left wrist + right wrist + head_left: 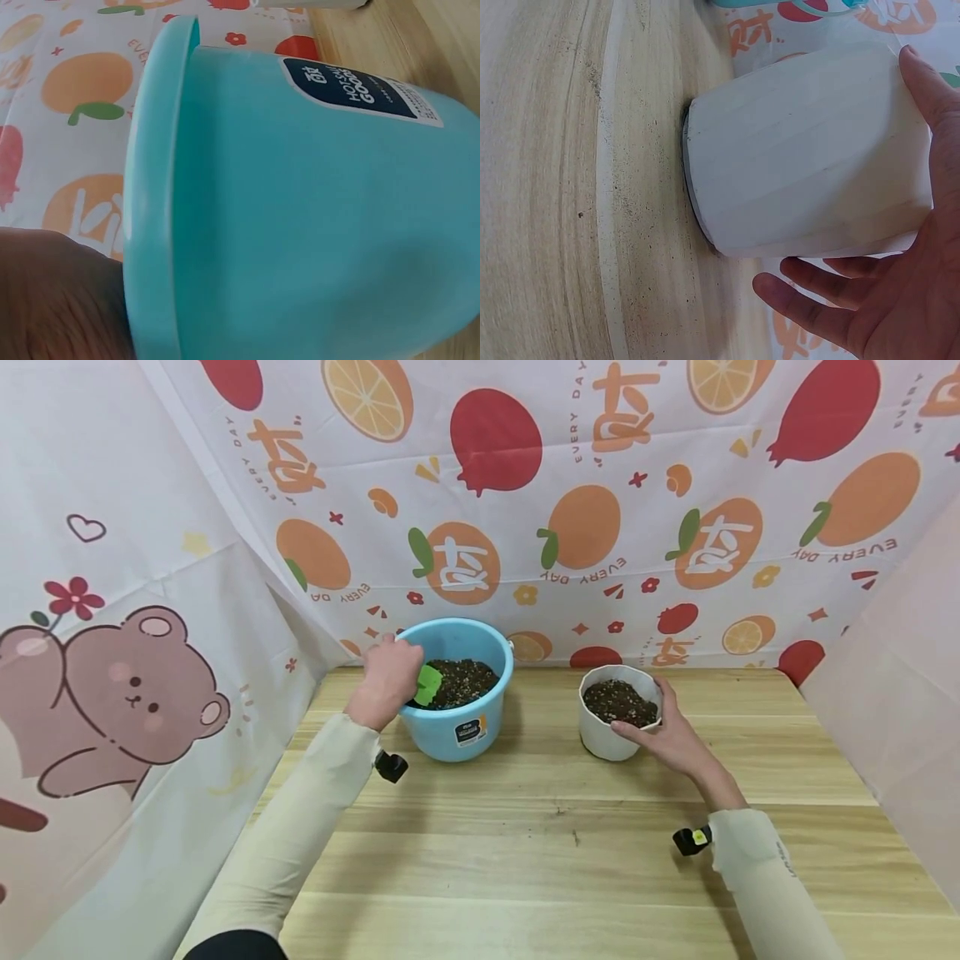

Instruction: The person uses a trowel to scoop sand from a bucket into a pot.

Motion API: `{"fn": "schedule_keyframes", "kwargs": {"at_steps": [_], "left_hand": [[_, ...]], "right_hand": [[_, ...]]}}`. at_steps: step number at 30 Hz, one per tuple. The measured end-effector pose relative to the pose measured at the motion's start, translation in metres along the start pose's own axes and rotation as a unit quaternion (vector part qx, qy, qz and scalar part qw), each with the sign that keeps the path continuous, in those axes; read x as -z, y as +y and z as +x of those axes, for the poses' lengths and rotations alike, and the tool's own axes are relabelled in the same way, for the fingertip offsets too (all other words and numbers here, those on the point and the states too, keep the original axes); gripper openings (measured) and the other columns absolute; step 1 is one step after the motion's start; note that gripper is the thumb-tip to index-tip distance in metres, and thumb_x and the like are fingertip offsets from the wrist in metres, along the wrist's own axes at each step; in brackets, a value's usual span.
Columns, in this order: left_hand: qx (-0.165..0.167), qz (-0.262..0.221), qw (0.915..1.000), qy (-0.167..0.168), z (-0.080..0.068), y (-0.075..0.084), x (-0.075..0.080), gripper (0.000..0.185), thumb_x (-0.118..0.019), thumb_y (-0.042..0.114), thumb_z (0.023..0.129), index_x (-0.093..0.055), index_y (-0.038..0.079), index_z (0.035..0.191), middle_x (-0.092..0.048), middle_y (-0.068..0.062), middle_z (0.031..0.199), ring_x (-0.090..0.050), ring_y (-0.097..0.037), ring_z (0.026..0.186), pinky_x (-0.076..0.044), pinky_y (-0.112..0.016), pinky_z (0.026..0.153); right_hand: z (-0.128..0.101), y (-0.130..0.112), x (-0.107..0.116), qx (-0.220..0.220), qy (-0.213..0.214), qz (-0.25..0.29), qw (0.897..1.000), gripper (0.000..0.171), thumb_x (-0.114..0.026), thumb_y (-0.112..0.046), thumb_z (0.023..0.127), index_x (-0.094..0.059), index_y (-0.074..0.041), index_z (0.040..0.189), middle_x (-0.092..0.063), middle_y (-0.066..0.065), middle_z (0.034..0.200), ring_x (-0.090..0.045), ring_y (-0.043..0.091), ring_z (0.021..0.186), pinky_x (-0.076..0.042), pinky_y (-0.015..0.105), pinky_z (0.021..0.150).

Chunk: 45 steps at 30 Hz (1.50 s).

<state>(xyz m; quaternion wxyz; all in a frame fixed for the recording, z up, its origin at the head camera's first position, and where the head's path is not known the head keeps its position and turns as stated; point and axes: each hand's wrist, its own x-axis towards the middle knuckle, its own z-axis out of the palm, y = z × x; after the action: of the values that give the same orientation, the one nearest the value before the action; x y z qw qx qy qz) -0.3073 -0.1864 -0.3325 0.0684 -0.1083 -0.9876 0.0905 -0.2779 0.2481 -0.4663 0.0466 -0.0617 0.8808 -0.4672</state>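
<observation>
Grip: left hand (390,681) holds one green scoop (429,684) in one blue bucket (480,739); right hand (670,735) cups one white pot (603,739), fingers relaxed.
Soil: in both.
Label: "HO...GOOD", partly readable.

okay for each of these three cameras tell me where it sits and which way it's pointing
Head: on the person's head, facing forward and down at the wooden table; both sleeved arms, left hand and right hand show.
Left wrist: beside the blue bucket, facing its outer wall; part of the hand shows.
Right wrist: beside the white pot, facing its side; palm and fingers show.
Shared: head and wrist views both show bucket and pot.
</observation>
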Motion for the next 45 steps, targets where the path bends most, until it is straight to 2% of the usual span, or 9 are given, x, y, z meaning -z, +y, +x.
{"fn": "schedule_keyframes", "kwargs": {"at_steps": [13,20,24,28,32,36,45], "left_hand": [[0.001,0.042,0.999,0.017,0.002,0.003,-0.006,0.019,-0.057,-0.003,0.091,-0.071,0.004,0.079,-0.068,-0.016,0.079,-0.063,-0.034,0.08,-0.054,-0.048,0.063],[0.015,0.01,0.9998,0.012,0.005,-0.002,-0.007,0.018,-0.059,-0.003,0.086,-0.063,0.007,0.072,-0.062,-0.012,0.073,-0.058,-0.029,0.075,-0.052,-0.046,0.055],[0.018,-0.003,0.9998,0.009,0.007,-0.004,-0.007,0.029,-0.064,-0.001,0.085,-0.05,0.011,0.062,-0.048,-0.006,0.063,-0.049,-0.023,0.065,-0.045,-0.039,0.048],[0.018,-0.013,0.9997,0.009,0.007,-0.007,-0.008,0.04,-0.071,0.004,0.083,-0.041,0.015,0.059,-0.037,-0.003,0.06,-0.042,-0.02,0.06,-0.039,-0.036,0.046],[0.019,-0.019,0.9996,0.01,0.006,-0.008,-0.009,0.041,-0.077,0.008,0.079,-0.041,0.015,0.059,-0.039,-0.003,0.061,-0.044,-0.021,0.061,-0.042,-0.038,0.047],[0.018,-0.021,0.9995,0.014,0.004,-0.007,-0.007,0.038,-0.076,0.007,0.078,-0.044,0.014,0.059,-0.043,-0.005,0.062,-0.047,-0.023,0.064,-0.043,-0.041,0.048],[0.015,-0.031,0.9993,0.016,0.004,-0.009,-0.008,0.045,-0.078,0.009,0.077,-0.04,0.015,0.055,-0.037,-0.001,0.057,-0.044,-0.022,0.062,-0.038,-0.036,0.046]], "right_hand": [[-0.001,0.001,0.0,-0.009,0.0,0.0,1.0,0.121,-0.074,-0.057,0.086,0.015,-0.028,0.162,-0.017,0.026,0.167,-0.021,0.047,0.154,-0.021,0.07,0.118],[-0.002,0.001,0.001,-0.005,0.002,0.005,1.0,0.119,-0.074,-0.056,0.086,0.014,-0.031,0.161,-0.017,0.024,0.167,-0.021,0.047,0.154,-0.021,0.071,0.118],[-0.002,0.001,0.001,-0.005,0.002,0.003,1.0,0.118,-0.074,-0.055,0.086,0.015,-0.032,0.161,-0.016,0.025,0.167,-0.021,0.047,0.154,-0.021,0.071,0.118],[-0.002,0.001,0.0,-0.008,0.001,-0.002,1.0,0.119,-0.073,-0.057,0.087,0.016,-0.032,0.161,-0.014,0.026,0.168,-0.02,0.049,0.154,-0.02,0.071,0.118],[-0.003,0.0,0.0,-0.012,-0.001,-0.003,1.0,0.119,-0.073,-0.058,0.087,0.017,-0.032,0.161,-0.013,0.025,0.168,-0.019,0.049,0.154,-0.021,0.071,0.118],[-0.003,-0.001,0.0,-0.012,-0.001,0.002,1.0,0.119,-0.074,-0.057,0.086,0.016,-0.033,0.161,-0.014,0.024,0.168,-0.019,0.048,0.154,-0.021,0.072,0.117],[-0.002,0.0,0.0,-0.01,0.002,0.0,1.0,0.119,-0.074,-0.057,0.086,0.015,-0.032,0.161,-0.015,0.024,0.168,-0.021,0.048,0.153,-0.023,0.071,0.117]]}}
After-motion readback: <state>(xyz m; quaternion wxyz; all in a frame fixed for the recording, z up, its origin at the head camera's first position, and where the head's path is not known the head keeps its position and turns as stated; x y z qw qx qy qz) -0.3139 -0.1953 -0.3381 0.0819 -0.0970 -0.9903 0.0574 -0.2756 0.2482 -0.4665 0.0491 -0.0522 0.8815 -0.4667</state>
